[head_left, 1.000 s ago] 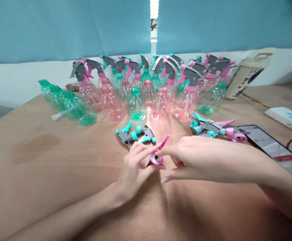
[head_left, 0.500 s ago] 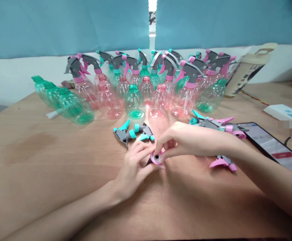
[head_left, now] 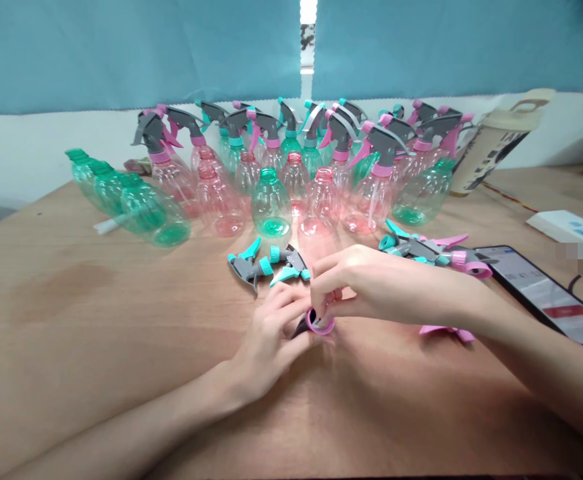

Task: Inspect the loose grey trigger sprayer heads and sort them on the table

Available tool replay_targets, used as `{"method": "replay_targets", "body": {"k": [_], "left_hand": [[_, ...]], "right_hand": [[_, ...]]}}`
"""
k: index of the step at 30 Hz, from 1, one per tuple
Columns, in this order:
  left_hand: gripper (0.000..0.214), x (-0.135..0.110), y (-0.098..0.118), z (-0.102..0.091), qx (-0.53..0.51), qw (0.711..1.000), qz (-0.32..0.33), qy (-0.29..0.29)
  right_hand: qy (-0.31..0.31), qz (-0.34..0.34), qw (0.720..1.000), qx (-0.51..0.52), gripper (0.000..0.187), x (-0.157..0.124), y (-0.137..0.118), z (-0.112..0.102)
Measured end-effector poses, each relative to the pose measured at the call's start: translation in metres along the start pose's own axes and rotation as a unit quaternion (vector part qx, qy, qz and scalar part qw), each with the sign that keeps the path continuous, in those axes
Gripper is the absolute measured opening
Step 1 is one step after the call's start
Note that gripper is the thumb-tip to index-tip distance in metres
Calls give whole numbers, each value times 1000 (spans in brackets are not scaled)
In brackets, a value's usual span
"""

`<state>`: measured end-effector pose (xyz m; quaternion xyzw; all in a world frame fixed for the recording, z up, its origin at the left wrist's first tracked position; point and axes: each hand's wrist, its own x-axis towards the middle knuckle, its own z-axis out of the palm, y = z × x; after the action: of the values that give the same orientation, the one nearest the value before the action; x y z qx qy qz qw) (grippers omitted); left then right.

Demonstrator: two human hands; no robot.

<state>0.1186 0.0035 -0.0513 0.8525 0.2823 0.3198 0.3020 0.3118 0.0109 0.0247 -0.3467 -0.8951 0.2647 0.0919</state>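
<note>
A trigger sprayer head with a pink collar (head_left: pixel 324 328) is gripped in my left hand (head_left: pixel 266 337), its open ring turned up towards me. Fingers of my right hand (head_left: pixel 359 280) are pinched together at the mouth of that collar. What they hold, if anything, is hidden. Just beyond my hands lie two grey-and-teal sprayer heads, one on the left (head_left: pixel 249 268) and another (head_left: pixel 291 261) beside it. A pile of teal and pink sprayer heads (head_left: pixel 421 249) rests past my right wrist, and a pink one (head_left: pixel 449 333) shows partly below my forearm.
Across the back stand several pink and green bottles, among them an uncapped green bottle (head_left: pixel 270 208), an uncapped pink bottle (head_left: pixel 317 208) and a capped pink spray bottle (head_left: pixel 369 200). Green bottles (head_left: pixel 154 213) lean together at left. A phone (head_left: pixel 546 293) and beige tumbler (head_left: pixel 491 147) are at right.
My right fingertips have moved in over the collar's mouth, covering the pale disc with a dark hole seen there before. The collar has shifted slightly right and down.
</note>
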Motion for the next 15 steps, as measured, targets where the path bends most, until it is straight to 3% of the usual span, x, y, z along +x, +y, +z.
{"method": "replay_targets", "body": {"k": [9, 15], "left_hand": [[2, -1, -4, 0, 18, 1000, -8, 1], [11, -1, -3, 1, 5, 1000, -21, 5]], "right_hand": [[5, 37, 997, -73, 17, -3, -8, 3], [-2, 5, 989, -147, 16, -2, -21, 6]]}}
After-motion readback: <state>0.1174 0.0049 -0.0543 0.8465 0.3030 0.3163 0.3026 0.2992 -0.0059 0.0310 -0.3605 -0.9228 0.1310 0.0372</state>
